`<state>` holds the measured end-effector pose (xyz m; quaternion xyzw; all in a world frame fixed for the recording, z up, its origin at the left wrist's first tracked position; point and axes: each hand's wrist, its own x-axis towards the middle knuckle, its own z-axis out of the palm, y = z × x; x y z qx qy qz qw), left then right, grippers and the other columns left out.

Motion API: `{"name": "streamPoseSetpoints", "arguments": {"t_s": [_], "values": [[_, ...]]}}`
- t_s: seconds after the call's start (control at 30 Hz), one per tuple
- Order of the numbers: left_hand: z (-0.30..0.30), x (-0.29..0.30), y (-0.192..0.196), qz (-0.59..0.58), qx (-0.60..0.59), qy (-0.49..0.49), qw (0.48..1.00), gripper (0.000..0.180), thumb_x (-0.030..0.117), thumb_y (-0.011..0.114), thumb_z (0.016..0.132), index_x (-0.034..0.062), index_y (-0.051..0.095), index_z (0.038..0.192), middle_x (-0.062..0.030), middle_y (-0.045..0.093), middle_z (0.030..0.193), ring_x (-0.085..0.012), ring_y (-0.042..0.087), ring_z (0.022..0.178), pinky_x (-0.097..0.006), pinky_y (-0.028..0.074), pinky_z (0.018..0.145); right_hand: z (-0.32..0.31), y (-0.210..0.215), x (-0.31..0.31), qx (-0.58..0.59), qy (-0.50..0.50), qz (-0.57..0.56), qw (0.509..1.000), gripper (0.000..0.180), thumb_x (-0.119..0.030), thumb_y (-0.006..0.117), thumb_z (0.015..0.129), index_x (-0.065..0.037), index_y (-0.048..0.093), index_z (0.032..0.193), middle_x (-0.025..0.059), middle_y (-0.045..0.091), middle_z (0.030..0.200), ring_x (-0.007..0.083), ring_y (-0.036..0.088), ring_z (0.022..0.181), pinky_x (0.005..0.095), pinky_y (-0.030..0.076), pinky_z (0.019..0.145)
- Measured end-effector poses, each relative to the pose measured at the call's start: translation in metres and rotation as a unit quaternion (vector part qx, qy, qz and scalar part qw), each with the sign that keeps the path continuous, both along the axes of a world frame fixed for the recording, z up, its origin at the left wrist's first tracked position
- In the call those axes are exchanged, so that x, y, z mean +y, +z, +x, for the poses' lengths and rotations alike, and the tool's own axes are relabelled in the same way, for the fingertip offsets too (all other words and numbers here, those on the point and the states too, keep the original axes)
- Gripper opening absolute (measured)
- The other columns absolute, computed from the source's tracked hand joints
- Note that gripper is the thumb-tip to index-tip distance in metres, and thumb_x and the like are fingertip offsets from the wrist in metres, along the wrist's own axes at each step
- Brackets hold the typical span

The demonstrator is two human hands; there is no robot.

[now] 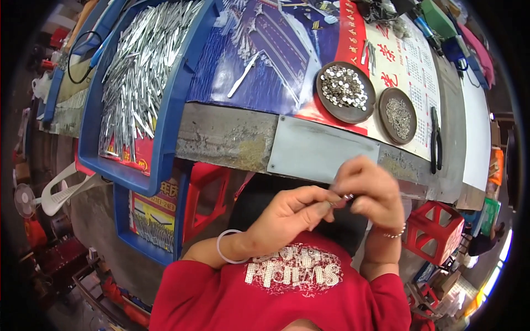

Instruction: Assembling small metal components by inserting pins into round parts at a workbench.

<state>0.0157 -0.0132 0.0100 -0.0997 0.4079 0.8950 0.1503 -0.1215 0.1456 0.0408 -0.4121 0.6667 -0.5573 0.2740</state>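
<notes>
In front of my chest, past the table's near edge, both hands meet with fingertips close together. My left hand (298,215) pinches something small between thumb and fingers. My right hand (372,190) is smeared by motion, its fingers curled in at the left fingertips. A tiny shiny metal piece (347,197) shows between the hands; its kind is too small to tell. Beyond them on the table, a brown dish (351,119) holds many round silver discs (343,87). Beside it a smaller brown dish (383,114) holds tiny metal parts (398,116).
A blue tray (179,83) heaped with silver metal strips (141,66) stands at left, overhanging the table edge. A lower blue tray (122,218) holds more strips. Black-handled pliers (435,138) lie at right. One loose strip (243,76) rests mid-table. Red stools (436,233) stand beneath.
</notes>
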Motion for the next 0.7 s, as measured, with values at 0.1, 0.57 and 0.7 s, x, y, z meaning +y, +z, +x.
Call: {"name": "streamPoseSetpoints", "arguments": {"t_s": [0.1,0.57,0.7], "values": [[0.000,-0.008,-0.002,0.076,-0.034,0.069,0.994,0.018,0.006,0.052,0.093,0.0007,0.058,0.109,-0.0050,0.060,0.091,-0.0079,0.051,0.072,-0.020,0.042,0.066,-0.025,0.000,-0.011,0.236,-0.150,0.109,0.954,0.016,-0.005,0.064,0.079,-0.001,0.065,0.095,0.0111,0.057,0.090,0.0213,0.058,0.073,0.0300,0.046,0.065],[-0.005,-0.017,-0.006,0.045,-0.029,0.117,0.992,0.013,0.004,0.053,0.092,-0.0004,0.055,0.104,-0.0060,0.058,0.088,-0.0107,0.055,0.065,-0.022,0.046,0.060,-0.052,-0.022,-0.033,0.427,-0.099,0.211,0.874,0.014,-0.005,0.065,0.074,-0.003,0.059,0.087,0.0094,0.053,0.085,0.0263,0.053,0.084,0.0353,0.039,0.073],[-0.010,-0.010,-0.018,0.010,0.000,0.165,0.986,0.014,0.003,0.053,0.091,0.0021,0.055,0.105,-0.0059,0.058,0.089,-0.0085,0.050,0.062,-0.020,0.039,0.054,-0.019,-0.012,-0.031,0.307,-0.140,0.109,0.935,0.013,0.004,0.062,0.072,-0.003,0.056,0.081,0.0100,0.055,0.073,0.0265,0.055,0.067,0.0334,0.043,0.059]]}}
